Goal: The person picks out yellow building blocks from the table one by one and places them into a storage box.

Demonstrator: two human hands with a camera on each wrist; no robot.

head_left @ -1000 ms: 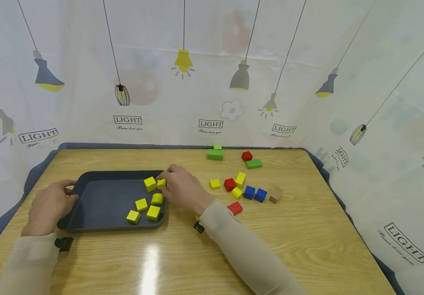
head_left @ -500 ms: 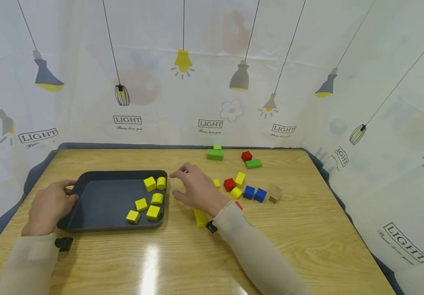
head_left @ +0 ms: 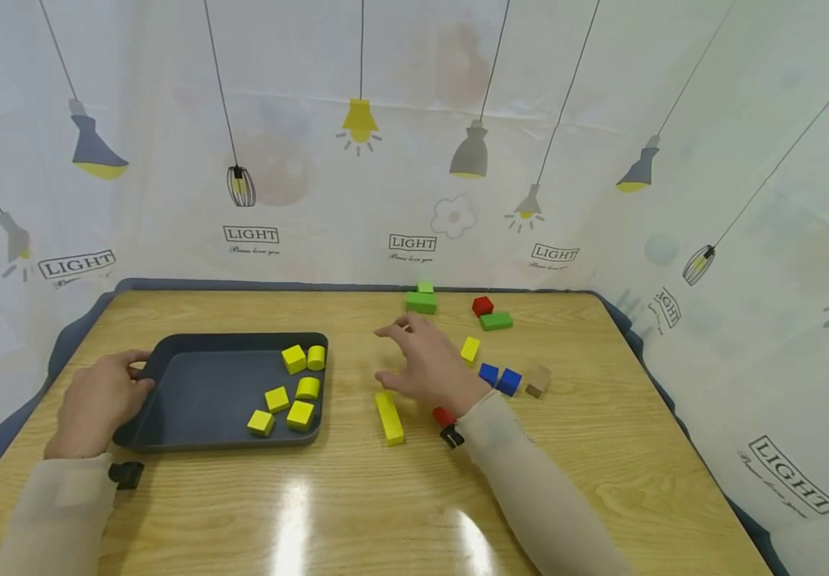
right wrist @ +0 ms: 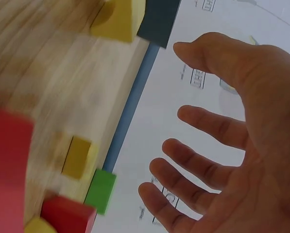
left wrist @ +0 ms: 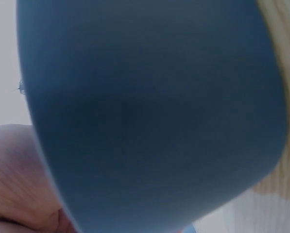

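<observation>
My left hand [head_left: 98,404] grips the left rim of a dark grey tray [head_left: 202,392], whose wall fills most of the left wrist view. Several yellow blocks, among them a cube [head_left: 294,359] and a cylinder [head_left: 316,358], lie toward the tray's right side. Over the loose blocks right of the tray hovers my right hand [head_left: 432,364], holding nothing, its fingers spread in the right wrist view. A long yellow block [head_left: 389,418] lies just below its thumb. The hand hides a red block [right wrist: 69,213] and a small yellow block [right wrist: 76,156] from the head view.
Two blue cubes [head_left: 509,382] and a brown wooden block [head_left: 539,381] lie to the right. Farther back are a green block [head_left: 421,302], another green one [head_left: 496,321] and a red block [head_left: 482,305]. A printed curtain stands behind the table [head_left: 227,512].
My right hand has let go of the yellow cylinder in the tray's back right corner and moved right, over the loose blocks. The left hand stays on the tray.
</observation>
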